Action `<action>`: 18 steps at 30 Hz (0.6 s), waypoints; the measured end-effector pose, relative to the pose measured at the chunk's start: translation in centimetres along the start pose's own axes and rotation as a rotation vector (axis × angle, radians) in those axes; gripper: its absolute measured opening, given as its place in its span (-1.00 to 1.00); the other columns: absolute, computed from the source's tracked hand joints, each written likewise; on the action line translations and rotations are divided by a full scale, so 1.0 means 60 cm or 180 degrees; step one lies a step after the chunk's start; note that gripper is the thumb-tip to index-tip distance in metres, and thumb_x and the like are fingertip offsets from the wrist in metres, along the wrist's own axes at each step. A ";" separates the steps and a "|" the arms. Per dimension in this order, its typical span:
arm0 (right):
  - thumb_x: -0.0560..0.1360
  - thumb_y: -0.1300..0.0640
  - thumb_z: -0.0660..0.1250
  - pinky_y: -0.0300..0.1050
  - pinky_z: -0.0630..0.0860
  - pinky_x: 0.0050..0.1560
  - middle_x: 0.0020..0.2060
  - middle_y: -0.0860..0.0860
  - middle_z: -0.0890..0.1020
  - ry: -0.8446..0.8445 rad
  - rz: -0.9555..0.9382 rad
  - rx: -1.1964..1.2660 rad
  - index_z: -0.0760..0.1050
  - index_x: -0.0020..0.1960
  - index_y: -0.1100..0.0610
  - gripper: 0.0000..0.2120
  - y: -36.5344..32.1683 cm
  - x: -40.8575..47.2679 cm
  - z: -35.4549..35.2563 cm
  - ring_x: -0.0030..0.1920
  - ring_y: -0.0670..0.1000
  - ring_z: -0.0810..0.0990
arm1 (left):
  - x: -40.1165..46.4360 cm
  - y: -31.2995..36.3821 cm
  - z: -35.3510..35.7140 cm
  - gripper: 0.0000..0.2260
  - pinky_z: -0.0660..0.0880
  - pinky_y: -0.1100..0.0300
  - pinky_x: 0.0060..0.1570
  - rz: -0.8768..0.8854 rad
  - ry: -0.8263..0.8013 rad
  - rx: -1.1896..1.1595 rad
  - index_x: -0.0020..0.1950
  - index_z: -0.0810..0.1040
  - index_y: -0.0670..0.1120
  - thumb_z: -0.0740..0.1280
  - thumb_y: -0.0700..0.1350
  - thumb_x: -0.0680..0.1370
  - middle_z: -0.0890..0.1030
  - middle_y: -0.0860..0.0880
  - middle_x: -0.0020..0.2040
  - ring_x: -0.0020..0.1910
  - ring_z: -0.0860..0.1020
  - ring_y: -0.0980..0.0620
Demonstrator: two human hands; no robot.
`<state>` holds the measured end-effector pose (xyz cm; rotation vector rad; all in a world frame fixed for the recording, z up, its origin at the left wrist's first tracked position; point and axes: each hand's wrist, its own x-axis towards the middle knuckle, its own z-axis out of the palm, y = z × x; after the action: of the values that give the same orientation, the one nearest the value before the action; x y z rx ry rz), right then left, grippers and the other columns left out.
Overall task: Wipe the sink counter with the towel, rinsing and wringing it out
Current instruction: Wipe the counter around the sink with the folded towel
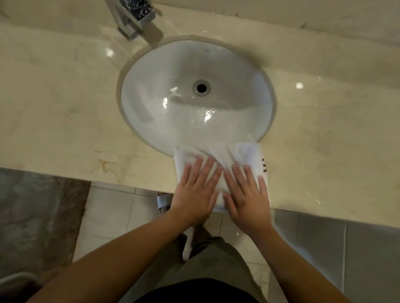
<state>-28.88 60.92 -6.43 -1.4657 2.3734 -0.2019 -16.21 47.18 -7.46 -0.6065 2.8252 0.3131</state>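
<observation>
A white towel (244,155) with a dark red mark on its right edge lies on the beige marble counter (60,105), at the front edge just below the sink. Its far end overlaps the rim of the white oval sink (152,65). My left hand (195,189) presses flat on the towel's left part, fingers straight and spread. My right hand (247,193) presses flat on its right part beside the left hand. The sink bowl is wet, with a round drain (201,87) in the middle.
A chrome square faucet (131,10) stands at the back left of the sink. The counter runs wide to both sides. Below the front edge are pale floor tiles (111,202) and my legs.
</observation>
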 end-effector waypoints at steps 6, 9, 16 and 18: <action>0.63 -0.17 0.02 0.34 0.10 0.47 0.52 0.13 0.29 0.0302 0.0782 0.0056 0.29 0.46 0.11 -0.48 -0.110 0.033 0.030 0.56 0.21 0.11 | -0.020 -0.072 -0.011 -0.43 -0.05 -0.12 0.49 0.0500 0.0061 0.0136 0.58 0.09 -0.10 -0.03 0.17 0.64 0.00 -0.15 0.59 0.57 -0.06 -0.15; 0.64 -0.17 0.00 0.29 0.06 0.49 0.53 0.13 0.27 0.0310 0.0882 0.0037 0.28 0.47 0.11 -0.47 -0.148 0.039 0.045 0.58 0.19 0.06 | -0.032 -0.106 -0.014 -0.39 -0.06 -0.14 0.49 0.0668 0.0026 0.0277 0.59 0.06 -0.12 -0.02 0.19 0.63 -0.03 -0.18 0.59 0.57 -0.11 -0.17; 0.64 -0.20 -0.02 0.19 -0.11 0.53 0.61 0.01 -0.01 0.0235 0.0822 -0.0190 -0.01 0.62 0.03 -0.38 -0.108 0.025 0.046 0.60 0.09 -0.12 | -0.018 -0.081 -0.006 -0.44 0.04 -0.21 0.49 0.0671 -0.0007 0.0193 0.58 0.08 -0.13 -0.16 0.13 0.66 0.00 -0.19 0.59 0.57 -0.05 -0.21; 0.65 -0.21 -0.04 0.18 -0.10 0.52 0.61 0.01 -0.01 0.0243 0.0853 -0.0222 0.00 0.62 0.03 -0.38 -0.098 0.023 0.041 0.60 0.09 -0.12 | -0.009 -0.072 -0.006 -0.45 0.04 -0.21 0.49 0.0722 -0.0003 0.0245 0.58 0.10 -0.13 -0.09 0.13 0.66 0.02 -0.19 0.59 0.57 -0.03 -0.21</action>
<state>-23.64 57.15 -7.27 -1.1700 2.6312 -0.1105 -13.96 43.46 -7.68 -0.2701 2.8930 0.2420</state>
